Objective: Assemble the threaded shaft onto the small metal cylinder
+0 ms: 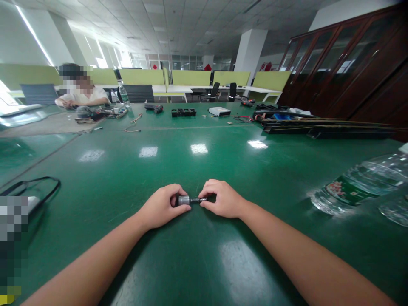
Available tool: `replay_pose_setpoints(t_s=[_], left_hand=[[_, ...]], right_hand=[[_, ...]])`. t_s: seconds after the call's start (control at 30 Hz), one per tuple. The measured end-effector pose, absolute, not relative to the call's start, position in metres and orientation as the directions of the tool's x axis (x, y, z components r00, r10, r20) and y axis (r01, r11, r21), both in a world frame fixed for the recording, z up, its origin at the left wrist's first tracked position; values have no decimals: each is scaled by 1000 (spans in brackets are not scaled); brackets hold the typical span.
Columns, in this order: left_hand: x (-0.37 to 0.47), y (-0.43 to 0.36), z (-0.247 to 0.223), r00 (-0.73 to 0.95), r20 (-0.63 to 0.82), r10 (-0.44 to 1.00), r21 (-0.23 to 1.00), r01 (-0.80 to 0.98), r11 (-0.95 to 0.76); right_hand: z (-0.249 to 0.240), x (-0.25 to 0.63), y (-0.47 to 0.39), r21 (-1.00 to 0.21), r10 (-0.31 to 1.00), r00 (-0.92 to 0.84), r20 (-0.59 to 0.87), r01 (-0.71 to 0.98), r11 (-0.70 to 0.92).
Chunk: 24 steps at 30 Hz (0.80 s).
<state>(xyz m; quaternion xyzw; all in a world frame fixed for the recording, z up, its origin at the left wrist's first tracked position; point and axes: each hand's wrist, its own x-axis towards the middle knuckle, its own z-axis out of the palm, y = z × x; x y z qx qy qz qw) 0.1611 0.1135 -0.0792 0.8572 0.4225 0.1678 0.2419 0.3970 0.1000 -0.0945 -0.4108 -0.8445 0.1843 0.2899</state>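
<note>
A small metal part lies sideways between my hands, a silvery cylinder (184, 200) on the left with a thin dark stepped shaft (195, 200) running right. Its exact kind I cannot make out. My left hand (166, 205) pinches the cylinder between thumb and fingers. At the other end, the thumb and fingertips of my right hand (220, 199) close on the shaft's tip. Both hands rest low at the green tabletop (165, 250). Fingers cover the part's two ends.
Large water bottles (350, 187) lie at the right. A strapped object (22, 208) sits at the left edge. Farther back are a power drill (154, 108), a black tray (183, 112), a white box (219, 111) and dark panels (321, 127). Another person (84, 93) sits far left.
</note>
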Motion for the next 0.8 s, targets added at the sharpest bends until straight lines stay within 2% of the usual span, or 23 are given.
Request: replay_pose_setpoints(t_s=[0.37,0.53,0.8], left_hand=[[161,113,-80,592,118,797,556,626,-547],[161,111,-79,592,108,799,552,633,-543],[162,111,-78,593,108,798,556,630,-543]], right_hand=[[-92,412,102,-541,818,-484,311,618,571],[-92,424,105,-561,861,-412,297,655,507],[-92,414,101,-562,835,-467,290,623,544]])
